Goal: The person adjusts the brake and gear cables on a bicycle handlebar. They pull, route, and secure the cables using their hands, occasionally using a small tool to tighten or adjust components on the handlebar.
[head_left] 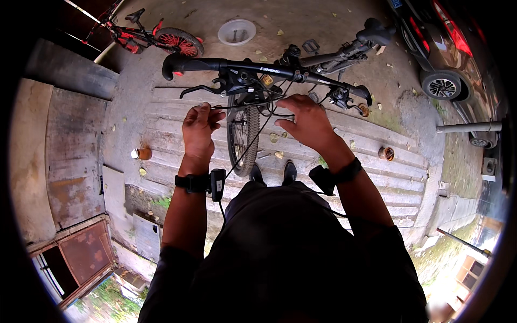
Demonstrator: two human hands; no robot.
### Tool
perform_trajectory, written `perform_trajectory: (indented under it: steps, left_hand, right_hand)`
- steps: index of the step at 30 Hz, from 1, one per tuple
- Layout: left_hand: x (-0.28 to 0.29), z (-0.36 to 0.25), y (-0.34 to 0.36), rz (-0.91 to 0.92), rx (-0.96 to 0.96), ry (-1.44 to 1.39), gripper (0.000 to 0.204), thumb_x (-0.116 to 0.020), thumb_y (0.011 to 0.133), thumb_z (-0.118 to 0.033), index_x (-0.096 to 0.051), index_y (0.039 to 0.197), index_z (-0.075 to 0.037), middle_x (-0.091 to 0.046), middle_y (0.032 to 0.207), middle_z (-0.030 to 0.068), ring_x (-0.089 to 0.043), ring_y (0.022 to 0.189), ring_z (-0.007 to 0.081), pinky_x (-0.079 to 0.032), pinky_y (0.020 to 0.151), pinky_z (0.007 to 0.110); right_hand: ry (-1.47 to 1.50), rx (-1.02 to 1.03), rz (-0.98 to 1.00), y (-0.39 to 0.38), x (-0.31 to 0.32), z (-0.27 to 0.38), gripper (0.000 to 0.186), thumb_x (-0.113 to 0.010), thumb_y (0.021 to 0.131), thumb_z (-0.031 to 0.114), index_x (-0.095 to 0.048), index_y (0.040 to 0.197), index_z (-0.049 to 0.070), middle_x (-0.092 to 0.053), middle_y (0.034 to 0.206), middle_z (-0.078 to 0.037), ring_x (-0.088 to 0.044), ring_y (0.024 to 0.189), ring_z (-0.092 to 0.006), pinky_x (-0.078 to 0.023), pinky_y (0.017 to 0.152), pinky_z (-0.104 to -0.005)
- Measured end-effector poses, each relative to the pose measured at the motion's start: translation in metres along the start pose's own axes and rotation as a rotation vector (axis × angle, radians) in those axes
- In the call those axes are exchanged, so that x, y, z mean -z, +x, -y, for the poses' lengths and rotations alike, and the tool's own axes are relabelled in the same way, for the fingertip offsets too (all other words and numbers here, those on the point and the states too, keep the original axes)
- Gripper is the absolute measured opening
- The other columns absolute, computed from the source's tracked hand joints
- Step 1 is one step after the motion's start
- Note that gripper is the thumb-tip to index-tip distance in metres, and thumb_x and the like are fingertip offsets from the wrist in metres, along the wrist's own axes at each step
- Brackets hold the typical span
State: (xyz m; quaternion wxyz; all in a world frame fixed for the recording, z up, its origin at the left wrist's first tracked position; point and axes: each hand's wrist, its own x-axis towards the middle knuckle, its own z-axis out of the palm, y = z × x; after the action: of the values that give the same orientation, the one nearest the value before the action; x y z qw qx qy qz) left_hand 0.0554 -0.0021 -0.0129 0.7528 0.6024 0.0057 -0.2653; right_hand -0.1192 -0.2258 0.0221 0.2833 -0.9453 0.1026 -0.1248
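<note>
A mountain bike stands before me, its black handlebar (269, 70) spanning the view above my hands. My left hand (199, 125) is just below the left brake lever (202, 89). Its thumb and fingertips pinch a thin black cable (231, 107) that runs right toward the middle of the bar. My right hand (308, 121) is under the bar's right half, thumb and fingers apart, with looped cables at its fingertips. Whether it touches them I cannot tell. Between both hands is the knobbly front wheel (245, 140), below the bar.
Behind the bar is the bike's saddle (375, 33). A red and black bicycle (153, 37) stands far left, near a white basin (237, 32). A dark car (452, 59) is parked far right. A jar (141, 154) and a rusty can (386, 153) sit on the ridged concrete ramp (177, 126).
</note>
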Motion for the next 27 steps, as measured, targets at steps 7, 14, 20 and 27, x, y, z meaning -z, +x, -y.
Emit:
perform_trajectory:
  steps: [7, 14, 20, 27]
  left_hand:
    - [0.000, 0.001, -0.002, -0.012, -0.007, -0.008, 0.015, -0.059, 0.101, -0.023, -0.060, 0.097, -0.009, -0.073, 0.092, 0.0084, -0.071, 0.078, 0.0153, -0.048, 0.063, 0.025]
    - [0.003, 0.007, -0.005, -0.019, 0.010, -0.006, 0.015, -0.059, 0.100, -0.023, -0.059, 0.096, -0.009, -0.073, 0.091, 0.0086, -0.070, 0.077, 0.0150, -0.048, 0.063, 0.025]
    - [0.000, 0.007, -0.007, -0.016, 0.018, -0.001, 0.016, -0.059, 0.101, -0.023, -0.059, 0.095, -0.008, -0.073, 0.092, 0.0090, -0.070, 0.077, 0.0153, -0.048, 0.063, 0.025]
    - [-0.001, 0.007, -0.009, -0.011, 0.014, 0.010, 0.015, -0.059, 0.101, -0.023, -0.059, 0.096, -0.009, -0.073, 0.092, 0.0086, -0.070, 0.078, 0.0150, -0.048, 0.063, 0.025]
  right_hand:
    - [-0.003, -0.129, 0.058, 0.019, -0.036, -0.008, 0.020, -0.072, 0.083, 0.025, -0.064, 0.093, 0.011, -0.067, 0.091, -0.009, -0.065, 0.091, -0.0302, -0.052, 0.078, -0.0431]
    - [-0.019, -0.129, 0.032, 0.025, -0.047, -0.010, 0.017, -0.068, 0.087, 0.027, -0.063, 0.086, 0.011, -0.068, 0.085, -0.010, -0.067, 0.083, -0.0304, -0.053, 0.073, -0.0436]
    - [-0.062, -0.138, 0.020, 0.028, -0.051, -0.009, 0.016, -0.067, 0.088, 0.028, -0.066, 0.087, 0.012, -0.068, 0.081, -0.008, -0.066, 0.077, -0.0296, -0.051, 0.067, -0.0412]
    - [-0.075, -0.168, 0.083, 0.027, -0.046, -0.005, 0.022, -0.065, 0.089, 0.033, -0.062, 0.089, 0.011, -0.069, 0.084, -0.010, -0.068, 0.082, -0.0314, -0.053, 0.071, -0.0455]
